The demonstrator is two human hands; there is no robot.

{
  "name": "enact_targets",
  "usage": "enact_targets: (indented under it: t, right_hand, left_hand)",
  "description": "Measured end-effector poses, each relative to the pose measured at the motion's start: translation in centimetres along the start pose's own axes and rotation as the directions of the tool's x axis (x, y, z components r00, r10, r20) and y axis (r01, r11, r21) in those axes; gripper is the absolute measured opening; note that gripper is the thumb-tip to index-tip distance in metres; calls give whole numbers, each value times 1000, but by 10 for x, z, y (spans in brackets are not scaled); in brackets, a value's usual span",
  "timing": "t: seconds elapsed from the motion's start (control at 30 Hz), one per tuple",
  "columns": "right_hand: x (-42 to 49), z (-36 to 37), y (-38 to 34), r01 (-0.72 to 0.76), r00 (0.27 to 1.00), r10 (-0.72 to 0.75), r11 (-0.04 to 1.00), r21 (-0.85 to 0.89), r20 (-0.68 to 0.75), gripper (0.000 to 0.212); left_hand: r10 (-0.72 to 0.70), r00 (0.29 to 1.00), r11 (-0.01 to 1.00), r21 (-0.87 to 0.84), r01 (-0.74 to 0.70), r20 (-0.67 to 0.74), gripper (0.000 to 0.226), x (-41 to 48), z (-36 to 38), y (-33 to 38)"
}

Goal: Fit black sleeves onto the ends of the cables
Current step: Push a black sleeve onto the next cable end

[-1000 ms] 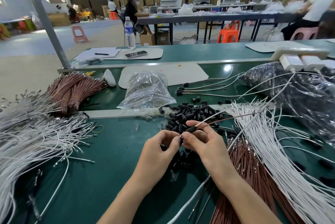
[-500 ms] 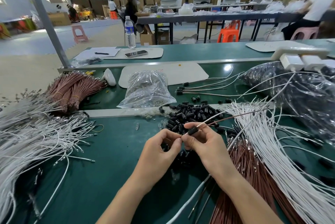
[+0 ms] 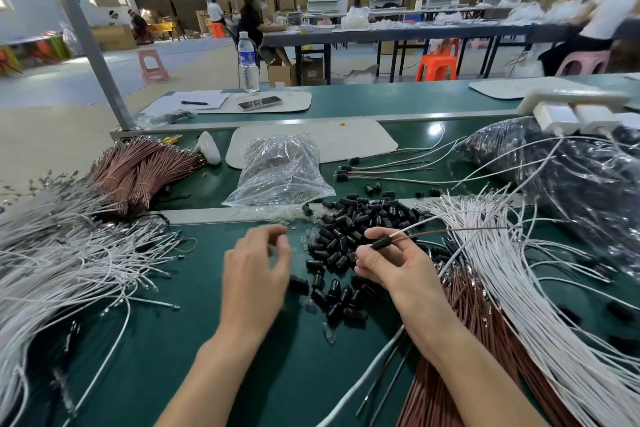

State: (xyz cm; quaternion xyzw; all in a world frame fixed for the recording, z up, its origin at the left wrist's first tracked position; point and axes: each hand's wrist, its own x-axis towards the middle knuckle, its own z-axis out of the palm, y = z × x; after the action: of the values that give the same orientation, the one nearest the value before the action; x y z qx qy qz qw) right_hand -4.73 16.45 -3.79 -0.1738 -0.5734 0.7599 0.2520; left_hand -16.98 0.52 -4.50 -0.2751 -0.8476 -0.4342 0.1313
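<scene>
My right hand (image 3: 394, 264) pinches a brown and a white cable (image 3: 450, 232) near their ends, with a black sleeve (image 3: 381, 242) seated on the end. A pile of loose black sleeves (image 3: 346, 229) lies on the green table just beyond and between my hands. My left hand (image 3: 256, 267) hovers to the left of the pile with its fingers loosely curled and nothing visible in them. Several sleeved cables (image 3: 381, 172) lie on the belt further back.
White cables (image 3: 69, 253) spread over the left, more white cables (image 3: 519, 274) and brown cables (image 3: 467, 340) on the right. A brown bundle (image 3: 138, 174), a clear bag (image 3: 280, 174) and a dark bag (image 3: 571, 177) sit behind. A metal rail (image 3: 225, 213) crosses the table.
My left hand has let go and drawn away to the left of my right hand. My right hand keeps the cables, now with the sleeve on the end.
</scene>
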Motion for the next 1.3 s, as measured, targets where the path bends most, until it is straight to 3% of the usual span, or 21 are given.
enact_targets:
  t: [0.13, 0.23, 0.3, 0.37, 0.5, 0.6, 0.8, 0.97, 1.3]
  right_hand:
    - [2, -2, -1, -45, 999, 45, 989, 143, 3, 26]
    - [3, -4, -2, -74, 997, 71, 968, 242, 21, 33]
    - [3, -4, -3, -100, 995, 92, 949, 300, 40, 37]
    - [4, -5, -3, -129, 992, 116, 933, 337, 59, 37]
    - [5, -6, -4, -174, 985, 153, 907, 384, 85, 37]
    - [6, -7, -3, -190, 982, 165, 897, 400, 96, 36]
    - [9, -6, -1, -205, 979, 177, 886, 417, 105, 30]
    - [9, -5, 0, -214, 977, 180, 881, 422, 118, 26]
    - [7, -2, -4, -227, 973, 175, 861, 455, 154, 23]
  left_hand:
    - [-208, 978, 933, 303, 193, 18, 37, 22, -5, -20]
    - [-203, 977, 863, 483, 145, 69, 33, 26, 3, -22]
    - [-189, 980, 856, 499, 134, 62, 29, 25, 3, -23]
    - [-143, 989, 899, 422, 116, 32, 29, 22, 2, -24]
    - [-84, 996, 995, -62, 81, -35, 34, 15, -2, -7]
    - [-102, 995, 941, -325, 97, 1, 31, 4, 1, 17]
    - [-103, 988, 750, -643, 155, 118, 12, -17, 15, 44]
    - [-97, 978, 633, -747, 204, 184, 10, -24, 21, 50]
    - [-76, 968, 705, -674, 221, 238, 19, -31, 28, 51]
